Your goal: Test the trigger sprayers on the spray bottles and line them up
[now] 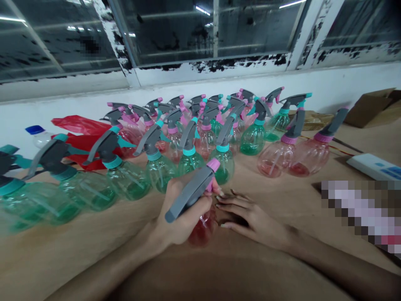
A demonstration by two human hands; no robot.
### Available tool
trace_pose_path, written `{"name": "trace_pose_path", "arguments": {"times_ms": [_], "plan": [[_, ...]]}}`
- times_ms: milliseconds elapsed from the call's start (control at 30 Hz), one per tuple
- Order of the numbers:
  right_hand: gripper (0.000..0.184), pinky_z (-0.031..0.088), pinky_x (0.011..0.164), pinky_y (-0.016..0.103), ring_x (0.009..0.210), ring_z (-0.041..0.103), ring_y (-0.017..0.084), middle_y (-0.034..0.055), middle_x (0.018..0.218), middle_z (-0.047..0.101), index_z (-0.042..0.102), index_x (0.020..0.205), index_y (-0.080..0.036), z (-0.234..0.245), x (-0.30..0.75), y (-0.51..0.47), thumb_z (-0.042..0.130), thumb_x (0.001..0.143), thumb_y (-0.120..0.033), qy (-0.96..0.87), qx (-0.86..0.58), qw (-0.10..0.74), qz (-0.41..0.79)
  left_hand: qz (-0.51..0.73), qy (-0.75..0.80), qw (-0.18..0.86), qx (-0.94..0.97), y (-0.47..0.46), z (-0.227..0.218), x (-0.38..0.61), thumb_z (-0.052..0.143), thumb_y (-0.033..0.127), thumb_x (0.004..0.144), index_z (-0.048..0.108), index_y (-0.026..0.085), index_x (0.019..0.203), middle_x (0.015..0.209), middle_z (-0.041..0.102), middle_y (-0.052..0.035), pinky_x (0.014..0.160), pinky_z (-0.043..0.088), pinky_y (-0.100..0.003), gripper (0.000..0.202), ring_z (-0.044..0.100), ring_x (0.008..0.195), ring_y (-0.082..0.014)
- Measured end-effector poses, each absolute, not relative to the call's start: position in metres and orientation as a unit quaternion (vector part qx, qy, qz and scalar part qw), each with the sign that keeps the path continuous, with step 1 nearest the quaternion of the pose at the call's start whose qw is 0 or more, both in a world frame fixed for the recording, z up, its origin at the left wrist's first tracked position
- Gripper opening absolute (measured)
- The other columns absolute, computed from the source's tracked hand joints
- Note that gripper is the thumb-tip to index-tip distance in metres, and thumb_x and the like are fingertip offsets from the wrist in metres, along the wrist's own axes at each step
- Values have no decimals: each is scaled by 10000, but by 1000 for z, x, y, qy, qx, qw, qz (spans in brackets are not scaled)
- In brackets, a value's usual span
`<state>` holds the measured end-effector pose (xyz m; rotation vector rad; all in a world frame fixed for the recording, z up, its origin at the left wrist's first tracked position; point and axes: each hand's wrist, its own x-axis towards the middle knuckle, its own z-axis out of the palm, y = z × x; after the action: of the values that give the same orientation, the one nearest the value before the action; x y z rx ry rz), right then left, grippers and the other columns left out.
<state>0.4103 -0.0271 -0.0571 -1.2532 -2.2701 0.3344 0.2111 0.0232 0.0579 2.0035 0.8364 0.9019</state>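
A spray bottle [202, 230] with a clear pink body, grey trigger head and pink nozzle is right in front of me. My left hand [184, 209] is wrapped round its neck, below the grey head. Beside the bottle, on the right, my right hand [250, 215] has its fingers stretched toward the body, low over the table; whether the fingertips touch it I cannot tell. Just beyond my hands stands a green spray bottle [224, 165] with a teal collar. Two pink spray bottles [272, 161] stand close together to the right.
Several green and pink spray bottles [128, 182] fill the table [131, 234] to the left and back. Red plastic [83, 142] and a blue-capped bottle [39, 136] lie behind. At right are a white device [376, 167], cables and an open cardboard box [372, 108]. Windows line the wall.
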Motion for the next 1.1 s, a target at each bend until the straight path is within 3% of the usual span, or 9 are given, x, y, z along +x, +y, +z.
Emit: {"name": "trace_pose_path", "arguments": {"times_ms": [200, 367, 600, 733, 1100], "plan": [[422, 335, 1067, 464, 1223, 490, 210, 62, 1274, 586, 503, 1275, -245, -58, 411, -27, 520, 890, -418, -841, -454, 268, 123, 340, 299, 403, 796, 25, 53, 209, 487, 167, 761, 575, 249, 777, 728, 601, 7, 676, 467, -295, 122, 603, 728, -178], [429, 322, 1078, 451, 1236, 474, 203, 65, 1280, 582, 510, 1269, -224, -58, 410, -27, 524, 887, -418, -840, -459, 263, 121, 371, 363, 329, 789, 25, 47, 212, 502, 229, 806, 533, 259, 797, 648, 533, 37, 587, 450, -281, 44, 543, 595, -153], [436, 323, 1079, 443, 1244, 464, 195, 61, 1291, 573, 500, 1278, -223, -59, 412, -26, 512, 893, -428, -843, -456, 256, 124, 371, 363, 323, 792, 24, 48, 214, 503, 230, 800, 545, 245, 763, 685, 607, 20, 595, 459, -284, 57, 575, 605, -154], [428, 331, 1070, 461, 1226, 484, 205, 59, 1268, 589, 498, 1278, -239, -59, 411, -27, 525, 888, -415, -841, -454, 269, 119, 366, 358, 328, 794, 25, 48, 214, 506, 235, 801, 569, 245, 825, 663, 595, 21, 579, 455, -286, 68, 569, 589, -156], [427, 343, 1064, 462, 1225, 485, 210, 56, 1269, 588, 504, 1274, -248, -60, 411, -27, 540, 880, -407, -839, -453, 276, 120, 369, 359, 320, 796, 25, 47, 214, 500, 235, 799, 528, 244, 746, 670, 595, 23, 588, 448, -288, 61, 569, 599, -154]]}}
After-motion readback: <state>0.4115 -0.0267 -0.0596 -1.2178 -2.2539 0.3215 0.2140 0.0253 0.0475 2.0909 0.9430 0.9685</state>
